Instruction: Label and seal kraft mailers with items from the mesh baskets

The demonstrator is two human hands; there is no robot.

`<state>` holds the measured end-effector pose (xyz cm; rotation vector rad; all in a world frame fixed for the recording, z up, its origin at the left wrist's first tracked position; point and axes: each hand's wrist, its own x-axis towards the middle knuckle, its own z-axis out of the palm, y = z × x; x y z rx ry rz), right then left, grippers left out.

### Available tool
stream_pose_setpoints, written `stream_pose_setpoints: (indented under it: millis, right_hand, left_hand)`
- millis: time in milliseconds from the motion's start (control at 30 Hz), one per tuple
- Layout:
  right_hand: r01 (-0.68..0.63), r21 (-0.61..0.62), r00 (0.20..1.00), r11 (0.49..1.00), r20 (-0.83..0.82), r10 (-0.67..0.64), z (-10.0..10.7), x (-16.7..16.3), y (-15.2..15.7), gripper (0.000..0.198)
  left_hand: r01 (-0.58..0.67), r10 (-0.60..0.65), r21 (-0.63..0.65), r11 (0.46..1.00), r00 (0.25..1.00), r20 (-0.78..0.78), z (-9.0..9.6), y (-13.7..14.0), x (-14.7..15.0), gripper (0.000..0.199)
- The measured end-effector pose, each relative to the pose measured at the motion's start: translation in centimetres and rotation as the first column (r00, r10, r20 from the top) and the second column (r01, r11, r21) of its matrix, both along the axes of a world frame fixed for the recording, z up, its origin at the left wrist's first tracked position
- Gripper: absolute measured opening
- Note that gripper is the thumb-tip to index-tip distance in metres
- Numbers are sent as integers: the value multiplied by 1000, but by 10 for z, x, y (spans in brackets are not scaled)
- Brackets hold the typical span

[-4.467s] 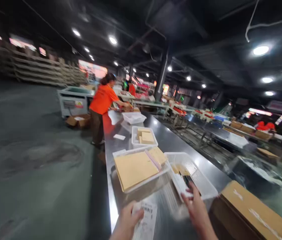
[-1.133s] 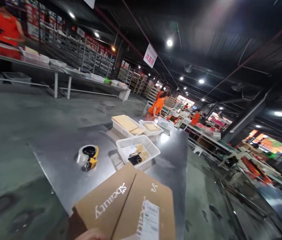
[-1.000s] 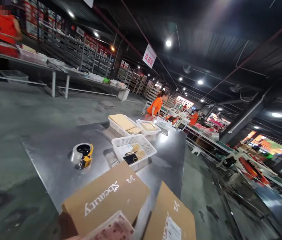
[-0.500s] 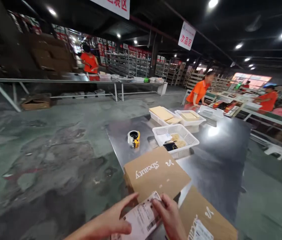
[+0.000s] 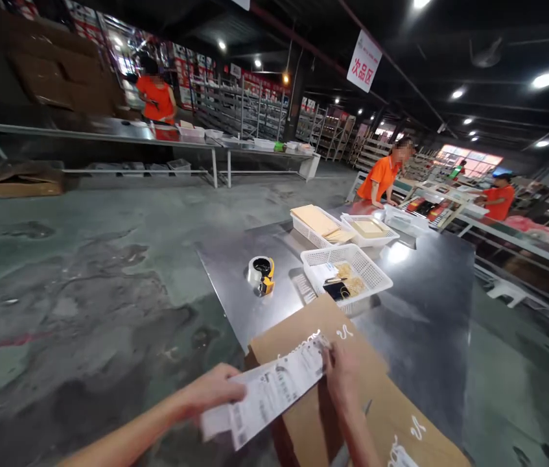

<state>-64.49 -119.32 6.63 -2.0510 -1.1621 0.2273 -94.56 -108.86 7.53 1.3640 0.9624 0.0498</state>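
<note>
Both grips grasp one printed label sheet (image 5: 274,392): our left hand (image 5: 210,394) pinches its near left end, and our right hand (image 5: 339,370) pinches its far right end. We hold the sheet stretched above a brown cardboard box (image 5: 352,389) on the steel worktop (image 5: 424,305). Farther away stand a tape dispenser (image 5: 261,274) and a white basket (image 5: 346,275), near each other.

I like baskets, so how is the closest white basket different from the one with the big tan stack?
The closest white basket holds small mixed bits and a dark object; the basket behind it holds a flat tan stack. The closest one shows much bare mesh floor; the other's floor is covered by its stack. Both are white mesh plastic on the steel table.
</note>
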Motion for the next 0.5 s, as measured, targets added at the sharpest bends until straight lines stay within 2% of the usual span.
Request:
stream_pose_setpoints:
  millis: [67,100,167,233,300,333,400,433,467,500]
  right_hand:
    - [48,-93,990,995,136,-35,4,17,5,57]
    - [83,-132,976,988,213,-53,5,19,5,58]
    - [129,-172,941,977,331,-66,2,12,6,67]
    - [97,-193,933,976,359,-22,-5,-9,13,68]
    - [25,-233,947,972,317,52,-13,-31,21,66]
    - [-20,-262,953,965,287,98,-16,-38,23,66]
    - [-55,-246,965,968,235,115,-20,-40,17,67]
    - [-9,-192,974,981,220,52,-22,-35,8,69]
    - [90,-123,977,988,202,-64,-25,-27,-6,75]
    - [234,-54,960,971,172,-222,-28,-18,-23,81]
  left_hand:
    - [26,-25,9,1000,998,-59,-18,9,-38,23]
    - [26,-25,33,999,999,-35,-26,14,-55,24]
    - [-92,92,0,996,996,20,-32,23,-80,29]
    - [-221,225,-51,974,970,91,-24,37,-82,35]
    - [-247,246,-20,969,953,177,-4,54,-59,40]
    - [-202,190,32,979,957,217,6,63,-40,36]
    - [-19,-39,225,974,967,250,24,77,1,23]
    - [76,-153,340,937,966,207,28,81,21,20]
    - [174,-257,442,880,957,134,30,82,37,18]
    - [266,-334,523,810,942,39,28,80,50,17]
